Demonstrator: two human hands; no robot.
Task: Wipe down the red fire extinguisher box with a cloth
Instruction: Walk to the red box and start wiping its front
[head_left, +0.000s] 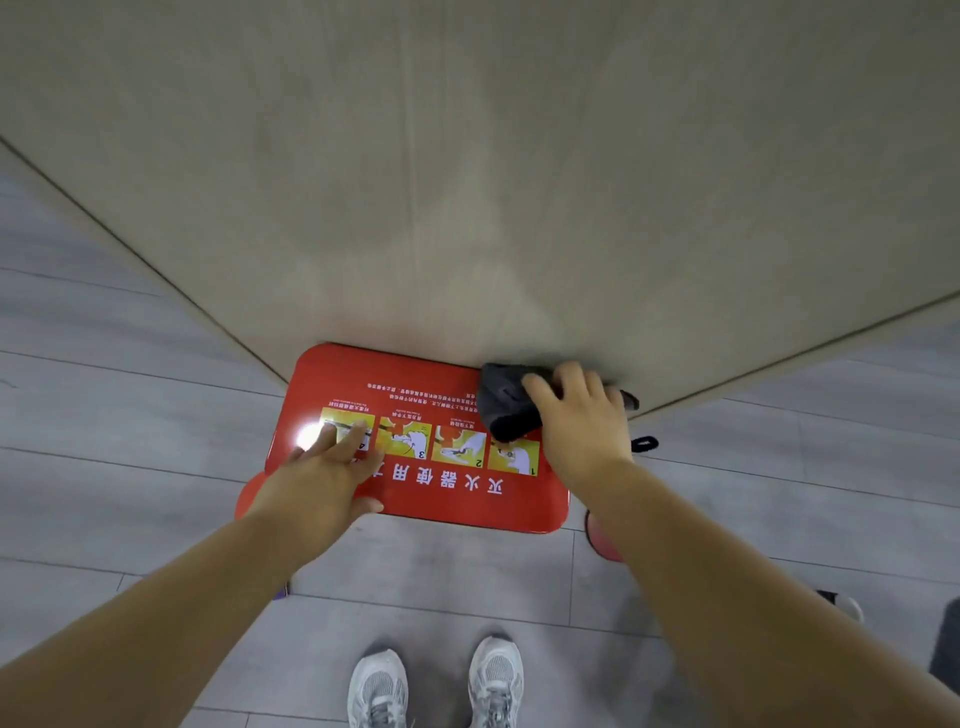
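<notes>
At the bottom centre, grey trainers (496, 675) stand on the grey plank floor (156, 415); above them, in mid-frame, the red fire extinguisher box (324, 376) sits against the beige wall (467, 182); the left hand (322, 478) lies flat on its lid's left side, fingers straight and released; the right hand (582, 415) grasps a dark cloth (506, 405), curled fingers pressing it on the lid's upper right corner.

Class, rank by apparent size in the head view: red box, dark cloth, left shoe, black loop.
1. red box
2. dark cloth and left shoe: unsure, cloth partly under the right hand, shoe cut by the frame
3. black loop
</notes>
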